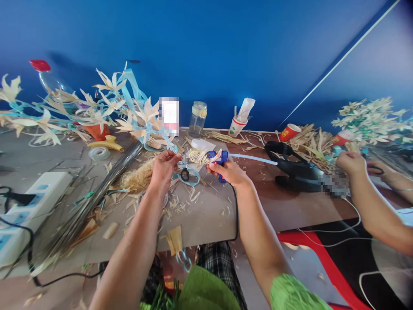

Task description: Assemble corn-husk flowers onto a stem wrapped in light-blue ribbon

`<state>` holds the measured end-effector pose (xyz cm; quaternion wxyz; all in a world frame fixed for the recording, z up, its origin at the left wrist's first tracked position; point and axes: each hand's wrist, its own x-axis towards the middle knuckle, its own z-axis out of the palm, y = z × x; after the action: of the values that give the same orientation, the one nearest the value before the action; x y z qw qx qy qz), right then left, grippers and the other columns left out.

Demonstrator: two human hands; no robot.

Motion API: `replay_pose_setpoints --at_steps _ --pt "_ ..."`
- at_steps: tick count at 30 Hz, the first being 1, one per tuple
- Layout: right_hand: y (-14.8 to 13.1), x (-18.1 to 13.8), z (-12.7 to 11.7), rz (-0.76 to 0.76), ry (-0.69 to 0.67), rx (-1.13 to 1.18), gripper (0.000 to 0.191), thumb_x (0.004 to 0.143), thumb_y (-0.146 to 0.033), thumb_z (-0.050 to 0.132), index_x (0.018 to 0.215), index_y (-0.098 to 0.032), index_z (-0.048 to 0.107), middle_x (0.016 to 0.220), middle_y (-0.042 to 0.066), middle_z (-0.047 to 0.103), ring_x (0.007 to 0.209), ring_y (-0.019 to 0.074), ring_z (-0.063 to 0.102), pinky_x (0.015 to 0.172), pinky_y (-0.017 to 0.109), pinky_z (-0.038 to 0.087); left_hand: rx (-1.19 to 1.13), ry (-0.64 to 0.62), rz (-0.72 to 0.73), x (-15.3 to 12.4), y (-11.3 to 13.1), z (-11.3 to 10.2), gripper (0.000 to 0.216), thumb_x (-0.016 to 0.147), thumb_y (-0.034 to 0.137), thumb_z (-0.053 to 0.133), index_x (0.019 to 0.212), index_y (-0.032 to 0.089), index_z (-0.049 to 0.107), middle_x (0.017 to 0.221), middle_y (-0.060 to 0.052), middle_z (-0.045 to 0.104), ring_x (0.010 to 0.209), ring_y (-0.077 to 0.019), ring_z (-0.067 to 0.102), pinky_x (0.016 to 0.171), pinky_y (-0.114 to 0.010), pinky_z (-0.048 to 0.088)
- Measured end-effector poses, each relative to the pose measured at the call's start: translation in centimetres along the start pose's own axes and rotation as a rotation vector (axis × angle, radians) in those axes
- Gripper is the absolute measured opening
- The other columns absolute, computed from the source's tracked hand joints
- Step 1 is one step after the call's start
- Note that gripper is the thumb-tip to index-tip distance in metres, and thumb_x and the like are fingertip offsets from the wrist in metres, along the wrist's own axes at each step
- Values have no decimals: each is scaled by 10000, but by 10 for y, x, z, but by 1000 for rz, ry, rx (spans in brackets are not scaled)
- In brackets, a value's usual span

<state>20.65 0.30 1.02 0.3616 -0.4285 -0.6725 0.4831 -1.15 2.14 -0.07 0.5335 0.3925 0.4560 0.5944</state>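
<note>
My right hand (230, 170) is wrapped round the handle of a blue glue gun (222, 156), its nozzle end pointing left. A long white glue stick (254, 158) sticks out of its back. My left hand (166, 165) is closed in a pinch left of the gun; what its fingertips hold is too small to make out. Pale husk shavings (198, 157) lie between my hands by the nozzle. Just below are black-handled scissors (185, 174) and a loop of light blue ribbon (193, 183). A bundle of tan fibre (137, 176) lies beside my left wrist.
Husk flowers on blue stems (146, 114) stand back left. A wire bundle (106, 185) and a white power strip (35, 211) lie left. At the back are a clear bottle (197, 119) and a paper cup (238, 125). A co-worker's hand (351, 163) is right, past a black object (297, 172).
</note>
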Motion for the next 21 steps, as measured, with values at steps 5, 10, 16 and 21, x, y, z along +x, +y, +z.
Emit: replay_pose_setpoints --at_steps 5,10,16,21 --pt "3 1 1 -6 -28 -39 378 784 -546 605 750 -170 585 706 28 584 607 119 487 565 243 403 58 16 32 -2 2 0 210 620 262 692 602 162 509 495 61 451 430 -46 357 432 -195 244" --pt "7 4 0 10 -29 -26 380 790 -552 595 779 -172 582 696 21 583 597 115 489 547 236 398 63 18 24 0 -1 0 220 621 273 690 603 167 498 493 60 454 425 -50 354 432 -202 244" --pt "1 2 0 -9 -23 42 355 797 -514 604 725 -169 566 683 12 552 580 106 463 541 235 384 54 12 54 2 -3 -2 226 624 278 689 603 170 492 503 60 456 428 -51 359 436 -203 243" --pt "2 3 2 15 -22 -119 378 784 -546 598 709 -176 578 654 9 564 582 118 476 545 240 383 70 20 49 1 -1 -1 217 624 267 683 597 174 489 499 59 451 428 -53 361 434 -205 245"
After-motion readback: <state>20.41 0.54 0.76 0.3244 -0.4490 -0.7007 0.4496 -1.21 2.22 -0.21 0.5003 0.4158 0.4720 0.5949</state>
